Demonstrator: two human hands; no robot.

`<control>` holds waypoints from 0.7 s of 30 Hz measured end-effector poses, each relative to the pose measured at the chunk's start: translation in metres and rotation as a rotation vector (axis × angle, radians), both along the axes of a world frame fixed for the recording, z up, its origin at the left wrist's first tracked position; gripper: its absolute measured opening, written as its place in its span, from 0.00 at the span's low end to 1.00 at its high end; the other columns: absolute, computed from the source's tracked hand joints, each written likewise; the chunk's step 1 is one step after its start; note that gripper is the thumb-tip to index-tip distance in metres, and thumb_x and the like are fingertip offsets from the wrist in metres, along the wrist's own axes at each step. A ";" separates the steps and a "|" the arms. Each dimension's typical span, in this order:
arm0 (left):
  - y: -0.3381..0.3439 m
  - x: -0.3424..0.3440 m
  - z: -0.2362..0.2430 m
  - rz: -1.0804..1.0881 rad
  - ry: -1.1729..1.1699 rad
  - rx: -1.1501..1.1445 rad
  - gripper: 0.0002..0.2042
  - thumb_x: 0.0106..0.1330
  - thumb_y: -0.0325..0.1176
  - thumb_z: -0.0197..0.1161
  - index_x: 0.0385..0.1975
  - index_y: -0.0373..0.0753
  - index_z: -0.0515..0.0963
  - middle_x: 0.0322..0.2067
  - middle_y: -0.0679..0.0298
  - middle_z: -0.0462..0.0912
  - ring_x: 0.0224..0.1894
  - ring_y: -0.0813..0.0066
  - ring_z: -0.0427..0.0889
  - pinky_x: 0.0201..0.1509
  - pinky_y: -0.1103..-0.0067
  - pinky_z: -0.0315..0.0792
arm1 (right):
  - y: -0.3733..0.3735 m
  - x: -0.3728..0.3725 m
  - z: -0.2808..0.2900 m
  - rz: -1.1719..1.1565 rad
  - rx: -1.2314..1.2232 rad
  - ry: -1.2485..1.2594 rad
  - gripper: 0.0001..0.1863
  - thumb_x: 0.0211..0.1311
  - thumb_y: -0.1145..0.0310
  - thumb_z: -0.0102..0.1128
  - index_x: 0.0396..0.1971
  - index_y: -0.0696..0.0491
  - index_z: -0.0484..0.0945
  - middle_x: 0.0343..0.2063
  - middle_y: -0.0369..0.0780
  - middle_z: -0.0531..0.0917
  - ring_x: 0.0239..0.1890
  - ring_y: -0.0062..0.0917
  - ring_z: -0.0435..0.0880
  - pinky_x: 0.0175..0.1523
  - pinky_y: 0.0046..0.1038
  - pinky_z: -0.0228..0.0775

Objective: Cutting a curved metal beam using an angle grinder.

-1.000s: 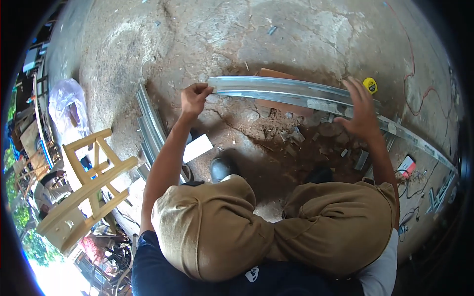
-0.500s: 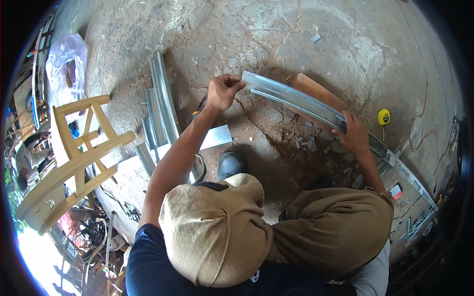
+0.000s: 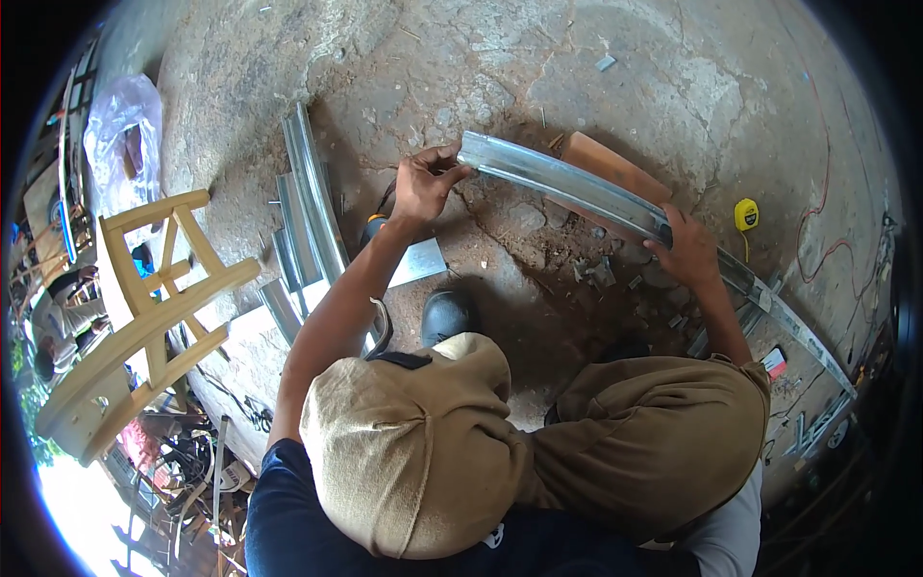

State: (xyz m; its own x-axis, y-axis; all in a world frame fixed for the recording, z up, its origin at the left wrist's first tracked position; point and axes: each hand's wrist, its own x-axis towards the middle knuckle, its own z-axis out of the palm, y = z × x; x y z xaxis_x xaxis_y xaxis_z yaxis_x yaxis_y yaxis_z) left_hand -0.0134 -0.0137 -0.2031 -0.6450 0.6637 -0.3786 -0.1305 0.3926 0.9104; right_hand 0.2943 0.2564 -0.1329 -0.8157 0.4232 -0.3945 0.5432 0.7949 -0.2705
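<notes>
Concrete flr [image 3: 461,58], cracked & dusty, fills most of the view. Long metal channel [image 3: 567,183] slants across, ctr to R, over the flr. Wooden frame [image 3: 178,313] stands far L; metal strips [image 3: 317,192] lie btwn it & the channel. Reddish-brown slab [image 3: 615,163] is just beyond the channel, partly hidden by it. R hand [image 3: 687,250] curls round the channel, well along from its L end; L hand [image 3: 423,190] pinches that end w/ thumb & fingers. Yellow tape measure [image 3: 746,213] sits R of R hand, apart.
</notes>
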 end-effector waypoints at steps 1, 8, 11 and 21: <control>0.001 0.000 0.000 0.025 -0.004 0.013 0.17 0.55 0.24 0.68 0.45 0.26 0.76 0.35 0.60 0.83 0.37 0.80 0.79 0.44 0.82 0.74 | 0.000 -0.001 0.001 -0.004 0.001 0.005 0.32 0.46 0.62 0.69 0.51 0.54 0.67 0.41 0.49 0.78 0.42 0.48 0.77 0.45 0.42 0.70; 0.010 0.004 -0.005 0.054 -0.007 -0.014 0.17 0.55 0.22 0.67 0.46 0.27 0.76 0.34 0.61 0.82 0.36 0.80 0.79 0.44 0.82 0.74 | 0.014 0.028 0.017 -0.023 0.046 0.306 0.37 0.44 0.62 0.70 0.56 0.54 0.65 0.46 0.49 0.76 0.49 0.44 0.75 0.53 0.38 0.68; 0.011 0.002 0.004 -0.023 0.082 -0.033 0.17 0.57 0.24 0.67 0.46 0.28 0.76 0.33 0.61 0.82 0.36 0.78 0.79 0.45 0.82 0.73 | 0.034 0.095 0.016 -0.308 0.259 0.448 0.34 0.45 0.64 0.69 0.54 0.56 0.69 0.47 0.49 0.76 0.49 0.41 0.76 0.54 0.36 0.67; 0.008 -0.008 0.002 0.018 0.241 -0.182 0.17 0.62 0.37 0.64 0.44 0.29 0.78 0.26 0.64 0.82 0.25 0.86 0.74 0.26 0.89 0.64 | 0.029 0.216 -0.027 -0.871 0.172 0.427 0.25 0.46 0.69 0.67 0.48 0.56 0.76 0.41 0.45 0.80 0.39 0.30 0.81 0.45 0.31 0.73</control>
